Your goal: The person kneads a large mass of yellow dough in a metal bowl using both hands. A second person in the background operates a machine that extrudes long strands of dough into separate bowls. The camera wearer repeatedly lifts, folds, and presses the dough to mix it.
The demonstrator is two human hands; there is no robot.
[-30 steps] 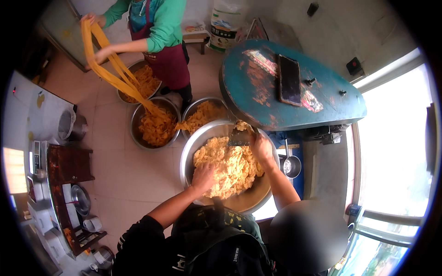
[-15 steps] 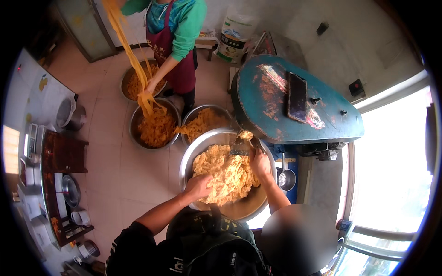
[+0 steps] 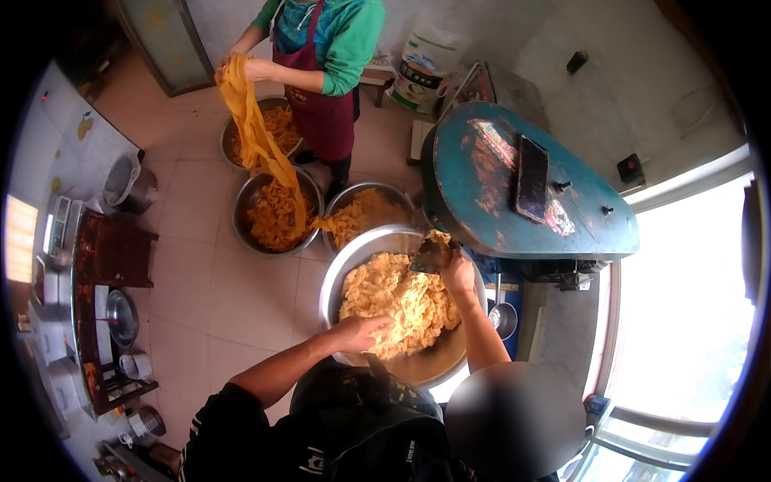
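Note:
Pale yellow, crumbly dough [image 3: 405, 309] fills much of the large metal basin [image 3: 328, 291] in front of me. At its near left side my left hand [image 3: 363, 332] lies against the dough, fingers stretched out and their tips partly hidden by it. My right hand [image 3: 458, 275], at the basin's far right, is closed round a scraper [image 3: 430, 257] with a flat, dark blade. A lump of dough sits on the top edge of that blade, which hangs over the dough mass.
Beyond the basin stand several metal bowls of orange strips, the closest being this bowl [image 3: 409, 210]. A co-worker [image 3: 321, 88] in a maroon apron holds long orange sheets [image 3: 255, 128] over them. To the right is a teal machine cover [image 3: 482, 193] bearing a phone [image 3: 531, 178]; a ladle [image 3: 503, 320] lies below.
My left hand has slid a little to the right over the dough, its fingers straighter. The scraper stays in my right hand. The co-worker's raised hand has come down, bunching the sheets.

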